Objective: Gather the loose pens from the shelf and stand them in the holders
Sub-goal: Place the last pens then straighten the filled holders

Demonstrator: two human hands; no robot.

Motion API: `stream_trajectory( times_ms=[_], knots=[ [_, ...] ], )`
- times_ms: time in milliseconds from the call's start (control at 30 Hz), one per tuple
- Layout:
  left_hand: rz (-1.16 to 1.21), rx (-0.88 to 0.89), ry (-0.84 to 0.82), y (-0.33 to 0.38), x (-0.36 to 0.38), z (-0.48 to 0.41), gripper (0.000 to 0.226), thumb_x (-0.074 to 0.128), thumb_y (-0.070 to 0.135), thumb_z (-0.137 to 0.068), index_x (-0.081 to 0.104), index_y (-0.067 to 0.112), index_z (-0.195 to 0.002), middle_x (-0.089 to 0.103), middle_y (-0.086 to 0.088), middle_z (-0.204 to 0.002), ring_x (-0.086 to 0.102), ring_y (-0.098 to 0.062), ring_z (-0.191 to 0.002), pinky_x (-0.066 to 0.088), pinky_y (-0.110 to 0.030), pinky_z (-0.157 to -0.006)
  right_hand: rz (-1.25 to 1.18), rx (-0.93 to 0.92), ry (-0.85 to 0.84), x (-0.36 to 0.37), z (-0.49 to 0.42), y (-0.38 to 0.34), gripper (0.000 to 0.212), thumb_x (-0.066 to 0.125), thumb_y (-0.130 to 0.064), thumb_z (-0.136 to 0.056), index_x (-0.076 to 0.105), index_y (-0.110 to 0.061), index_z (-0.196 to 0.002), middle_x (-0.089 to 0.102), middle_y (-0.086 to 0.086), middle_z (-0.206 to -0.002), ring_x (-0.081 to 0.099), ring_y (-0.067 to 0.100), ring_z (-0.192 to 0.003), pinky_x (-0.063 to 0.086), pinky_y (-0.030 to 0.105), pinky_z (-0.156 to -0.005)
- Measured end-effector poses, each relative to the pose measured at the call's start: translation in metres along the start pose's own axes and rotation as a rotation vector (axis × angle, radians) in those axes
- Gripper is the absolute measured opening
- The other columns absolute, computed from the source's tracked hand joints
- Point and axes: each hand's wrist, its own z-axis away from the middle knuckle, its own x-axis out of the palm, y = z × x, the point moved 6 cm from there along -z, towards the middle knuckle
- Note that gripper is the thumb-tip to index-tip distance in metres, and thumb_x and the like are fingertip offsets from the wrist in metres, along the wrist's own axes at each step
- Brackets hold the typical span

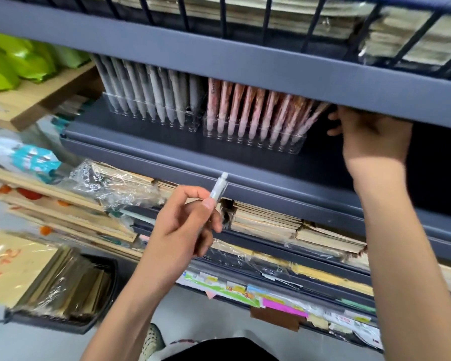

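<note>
At centre frame our left hand pinches one grey pen, not yet slotted; grey holder and pink holder at upper centre look nearly full; right hand reaches in just right of the pink holder, grip we cannot tell.

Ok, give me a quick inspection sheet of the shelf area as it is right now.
Surface: dark grey shelf with two clear holders side by side on it.
Job's things: grey pens stand in the left holder and pink pens in the right holder. There is one loose pen.
Clutter: wrapped paper stacks on the shelves below, green bags at far left.
Hands: the left hand pinches the loose pen in front of the shelf. The right hand reaches in beside the right holder; its fingertips are hidden under the upper shelf edge, so its grip cannot be told.
Cables: nothing seen.
Surroundings: wire basket of paper above.
</note>
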Motion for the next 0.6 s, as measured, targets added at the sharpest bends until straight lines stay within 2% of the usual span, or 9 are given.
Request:
stream_trajectory(
  times_ms=[67, 200, 233, 300, 367, 433, 500, 567, 600],
  knots=[
    [0.0, 0.005, 0.005, 0.001, -0.002, 0.001, 0.009, 0.052, 0.026, -0.097, 0.057, 0.019, -0.095, 0.063, -0.005, -0.071, 0.043, -0.016, -0.042, 0.033, -0.02, -0.04, 0.096, 0.021, -0.02, 0.015, -0.004, -0.002, 0.012, 0.061, -0.011, -0.09, 0.061, -0.018, -0.079, 0.062, -0.01, -0.062, 0.057, 0.0, -0.05, 0.048, 0.017, -0.051],
    [-0.01, -0.002, 0.005, 0.0, -0.011, 0.001, 0.01, 0.052, 0.027, -0.097, 0.056, 0.018, -0.097, 0.063, -0.005, -0.071, 0.043, -0.017, -0.042, 0.034, -0.021, -0.041, 0.102, 0.102, 0.01, 0.017, -0.004, 0.0, 0.025, 0.061, -0.013, -0.088, 0.058, -0.027, -0.067, 0.059, -0.012, -0.056, 0.051, 0.001, -0.045, 0.046, 0.021, -0.052],
    [-0.013, 0.0, 0.0, 0.0, -0.013, 0.001, 0.009, 0.052, 0.027, -0.097, 0.056, 0.019, -0.097, 0.063, -0.006, -0.071, 0.043, -0.018, -0.042, 0.034, -0.021, -0.041, 0.125, 0.09, 0.022, 0.021, -0.003, -0.003, 0.021, 0.062, -0.015, -0.088, 0.059, -0.025, -0.07, 0.06, -0.011, -0.06, 0.052, 0.002, -0.048, 0.047, 0.023, -0.055],
    [-0.016, 0.0, -0.014, -0.001, -0.016, 0.001, 0.01, 0.052, 0.027, -0.098, 0.057, 0.019, -0.098, 0.063, -0.006, -0.071, 0.043, -0.018, -0.042, 0.033, -0.021, -0.041, 0.138, 0.069, 0.021, 0.024, -0.004, -0.002, 0.002, 0.063, -0.017, -0.089, 0.064, -0.015, -0.088, 0.064, -0.004, -0.073, 0.055, 0.003, -0.058, 0.05, 0.024, -0.061],
    [-0.02, 0.002, -0.035, -0.001, -0.02, 0.0, 0.013, 0.054, 0.031, -0.097, 0.057, 0.019, -0.098, 0.064, -0.006, -0.072, 0.044, -0.018, -0.042, 0.034, -0.022, -0.041, 0.142, 0.081, 0.029, 0.027, -0.002, -0.002, 0.015, 0.063, -0.018, -0.089, 0.064, -0.01, -0.102, 0.065, 0.001, -0.081, 0.058, 0.002, -0.065, 0.052, 0.024, -0.064],
    [-0.031, 0.014, -0.067, 0.001, -0.025, -0.001, 0.017, 0.055, 0.037, -0.096, 0.058, 0.02, -0.099, 0.065, -0.006, -0.074, 0.045, -0.017, -0.043, 0.035, -0.022, -0.041, 0.192, 0.086, 0.04, 0.03, 0.0, -0.002, 0.004, 0.062, -0.019, -0.089, 0.063, -0.017, -0.092, 0.065, 0.003, -0.081, 0.059, 0.008, -0.071, 0.052, 0.033, -0.07],
    [-0.047, 0.029, -0.085, 0.002, -0.03, -0.003, 0.019, 0.054, 0.039, -0.096, 0.059, 0.02, -0.1, 0.065, -0.006, -0.077, 0.046, -0.016, -0.043, 0.036, -0.022, -0.041, 0.186, 0.082, 0.11, 0.027, 0.003, -0.004, 0.012, 0.062, -0.019, -0.087, 0.057, -0.025, -0.078, 0.062, 0.004, -0.077, 0.06, 0.014, -0.069, 0.049, 0.037, -0.068],
    [-0.064, 0.054, -0.084, 0.004, -0.037, -0.005, 0.02, 0.054, 0.038, -0.097, 0.06, 0.019, -0.1, 0.064, -0.005, -0.08, 0.046, -0.015, -0.042, 0.035, -0.021, -0.041, 0.208, 0.011, 0.184, 0.023, 0.013, -0.014, 0.01, 0.061, -0.022, -0.084, 0.055, -0.027, -0.078, 0.062, 0.008, -0.085, 0.061, 0.025, -0.079, 0.048, 0.041, -0.075],
    [-0.069, 0.066, -0.085, 0.005, -0.041, -0.006, 0.021, 0.053, 0.038, -0.098, 0.061, 0.019, -0.1, 0.064, -0.004, -0.082, 0.046, -0.015, -0.041, 0.035, -0.02, -0.04, 0.173, -0.038, 0.207, 0.022, 0.022, -0.021, 0.005, 0.062, -0.024, -0.082, 0.058, -0.026, -0.081, 0.063, 0.008, -0.088, 0.06, 0.025, -0.081, 0.048, 0.042, -0.077]
  ],
)
